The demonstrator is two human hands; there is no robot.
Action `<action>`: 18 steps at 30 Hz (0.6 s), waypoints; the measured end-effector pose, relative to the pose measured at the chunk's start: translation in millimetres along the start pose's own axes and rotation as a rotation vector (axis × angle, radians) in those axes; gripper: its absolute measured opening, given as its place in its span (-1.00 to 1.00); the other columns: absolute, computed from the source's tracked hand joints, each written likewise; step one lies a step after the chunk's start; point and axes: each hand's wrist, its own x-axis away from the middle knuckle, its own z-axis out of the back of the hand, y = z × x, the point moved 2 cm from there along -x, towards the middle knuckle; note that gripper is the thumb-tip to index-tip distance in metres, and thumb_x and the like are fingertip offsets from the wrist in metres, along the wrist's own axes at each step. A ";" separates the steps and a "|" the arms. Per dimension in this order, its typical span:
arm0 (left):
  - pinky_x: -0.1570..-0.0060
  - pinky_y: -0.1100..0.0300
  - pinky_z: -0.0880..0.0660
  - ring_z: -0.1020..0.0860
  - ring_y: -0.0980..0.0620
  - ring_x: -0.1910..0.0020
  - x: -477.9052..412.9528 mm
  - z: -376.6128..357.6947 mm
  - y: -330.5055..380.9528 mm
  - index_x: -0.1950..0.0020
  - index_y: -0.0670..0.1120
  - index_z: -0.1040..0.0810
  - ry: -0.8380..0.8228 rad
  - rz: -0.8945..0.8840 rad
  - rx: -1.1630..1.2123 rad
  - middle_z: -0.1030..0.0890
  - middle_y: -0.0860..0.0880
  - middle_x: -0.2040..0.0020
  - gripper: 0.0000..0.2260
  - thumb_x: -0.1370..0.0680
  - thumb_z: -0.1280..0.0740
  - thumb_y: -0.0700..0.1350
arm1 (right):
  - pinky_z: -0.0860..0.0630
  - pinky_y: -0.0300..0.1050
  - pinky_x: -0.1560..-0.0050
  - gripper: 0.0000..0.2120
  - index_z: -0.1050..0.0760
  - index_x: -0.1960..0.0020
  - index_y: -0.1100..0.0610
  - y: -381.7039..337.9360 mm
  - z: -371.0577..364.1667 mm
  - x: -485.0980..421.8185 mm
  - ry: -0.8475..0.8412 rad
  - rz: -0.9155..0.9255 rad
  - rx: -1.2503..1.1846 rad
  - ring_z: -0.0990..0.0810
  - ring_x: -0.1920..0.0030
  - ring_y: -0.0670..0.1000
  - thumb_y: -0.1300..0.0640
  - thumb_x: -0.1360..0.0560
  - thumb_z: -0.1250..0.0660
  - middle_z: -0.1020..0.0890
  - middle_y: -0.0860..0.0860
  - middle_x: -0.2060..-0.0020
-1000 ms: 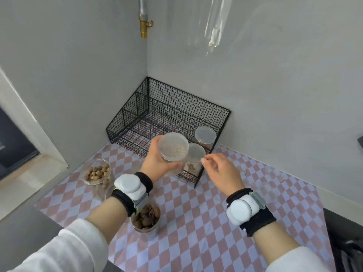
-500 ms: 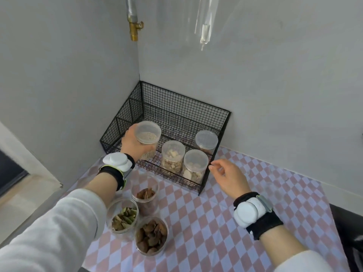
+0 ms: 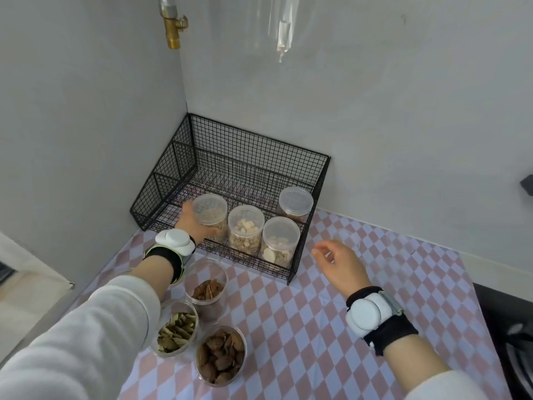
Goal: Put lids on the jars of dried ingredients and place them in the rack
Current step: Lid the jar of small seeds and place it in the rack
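Observation:
A black wire rack (image 3: pixel 306 256) stands in the corner against the walls. My left hand (image 3: pixel 192 221) grips a lidded jar of pale grains (image 3: pixel 210 210) inside the rack's front row. To its right stand three more lidded jars: one of nuts (image 3: pixel 245 228), one of pale slices (image 3: pixel 279 241) and one behind them (image 3: pixel 295 201). My right hand (image 3: pixel 337 262) hovers empty, fingers loosely curled, just right of the rack. Three jars without lids sit on the checkered cloth near me: brown pieces (image 3: pixel 208 287), green leaves (image 3: pixel 176 330) and dark brown chunks (image 3: pixel 220 355).
The pink and lilac checkered cloth (image 3: pixel 302 336) covers the counter. A brass pipe fitting (image 3: pixel 173 26) hangs in the wall corner above the rack. A dark edge (image 3: pixel 507 336) borders the cloth at the right. A pale ledge (image 3: pixel 26 284) lies at the left.
My left hand carried the grain jar from in front of me down into the rack beside the nut jar. My right hand let go and drew back to the right.

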 end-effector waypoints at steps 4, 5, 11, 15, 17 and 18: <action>-0.36 -0.09 -0.30 -0.31 -0.25 -0.38 9.7 0.7 2.6 -0.48 -0.15 0.01 0.052 0.031 0.026 -0.24 -0.24 -0.43 -0.14 -0.35 -0.47 -0.28 | -0.51 -0.04 -0.05 -0.73 -0.50 -0.19 0.13 8.7 -1.4 4.6 -0.005 -0.013 -0.012 -0.52 0.06 -0.01 0.06 -0.55 -0.21 -0.59 0.03 -0.07; -0.37 -0.10 -0.27 -0.27 -0.25 -0.40 15.0 1.5 4.4 -0.49 -0.16 0.01 0.078 0.037 0.041 -0.17 -0.25 -0.46 -0.16 -0.38 -0.45 -0.26 | -0.51 -0.03 -0.05 -0.73 -0.50 -0.19 0.13 10.9 -1.6 5.5 -0.007 -0.014 -0.015 -0.53 0.05 -0.01 0.06 -0.55 -0.22 -0.59 0.04 -0.07; -0.35 -0.04 -0.25 -0.25 -0.20 -0.38 59.6 0.4 10.9 -0.43 -0.18 -0.15 0.168 -0.031 0.034 -0.18 -0.22 -0.41 -0.37 -0.45 -0.39 -0.18 | -0.52 0.00 -0.07 -0.74 -0.51 -0.18 0.15 21.6 -2.9 11.0 -0.034 -0.004 -0.014 -0.51 0.06 -0.01 0.08 -0.55 -0.22 -0.58 0.07 -0.07; -0.29 0.08 -0.31 -0.37 -0.08 -0.28 95.1 -7.3 20.2 -0.31 -0.14 -0.36 0.056 -0.139 -0.002 -0.34 -0.13 -0.31 -0.59 -0.49 -0.35 -0.16 | -0.52 0.01 -0.07 -0.75 -0.50 -0.17 0.15 30.3 -3.6 16.3 -0.059 0.016 -0.024 -0.51 0.05 -0.01 0.08 -0.55 -0.22 -0.58 0.08 -0.07; -0.23 0.09 -0.40 -0.47 -0.01 -0.16 114.1 -12.5 23.2 -0.17 -0.10 -0.48 -0.039 -0.224 -0.020 -0.50 -0.06 -0.15 -0.75 -0.49 -0.35 -0.20 | -0.51 -0.02 -0.05 -0.74 -0.50 -0.17 0.15 35.6 -4.7 19.0 -0.079 0.023 -0.015 -0.51 0.05 -0.01 0.08 -0.55 -0.21 -0.58 0.08 -0.07; -0.21 0.10 -0.45 -0.51 0.04 -0.08 123.3 -15.6 23.8 -0.09 -0.07 -0.51 -0.124 -0.250 -0.035 -0.55 -0.01 -0.06 -0.80 -0.49 -0.35 -0.23 | -0.51 -0.03 -0.05 -0.74 -0.50 -0.17 0.14 38.7 -5.1 20.2 -0.089 0.023 -0.010 -0.51 0.05 0.00 0.07 -0.55 -0.21 -0.58 0.07 -0.08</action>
